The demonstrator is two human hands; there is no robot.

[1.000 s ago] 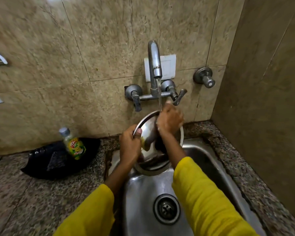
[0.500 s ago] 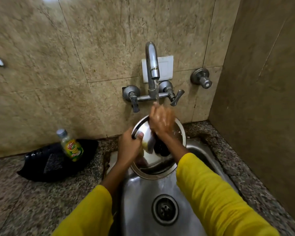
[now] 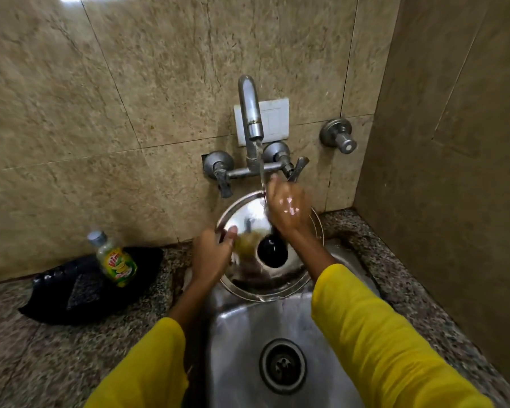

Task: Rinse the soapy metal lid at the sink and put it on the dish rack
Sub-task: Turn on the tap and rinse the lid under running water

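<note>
A round, shiny stainless-steel lid with a black knob at its centre is tilting up over the back of the steel sink, its polished dome facing the camera and its lower rim hanging just above the basin. A thin stream of water is falling from the curved chrome tap onto the lid's upper edge.

The left hand is pinching the lid's left rim, thumb on the front face and the other fingers curling behind, so its grip is closed on the lid. The right hand is lying flat against the upper right part of the lid under the stream, wet and glistening, fingers loosely spread and not clasping anything; it is blurring, so finer detail is hard to tell. Both arms are wearing bright yellow sleeves.

The sink's round ribbed drain is sitting below the lid. To the left, on the speckled granite table, a small clear dish-soap bottle with a green and yellow label is leaning on a crumpled black plastic bag. Behind, glossy beige marble wall tiles are carrying a white switch plate and a separate round chrome valve.
</note>
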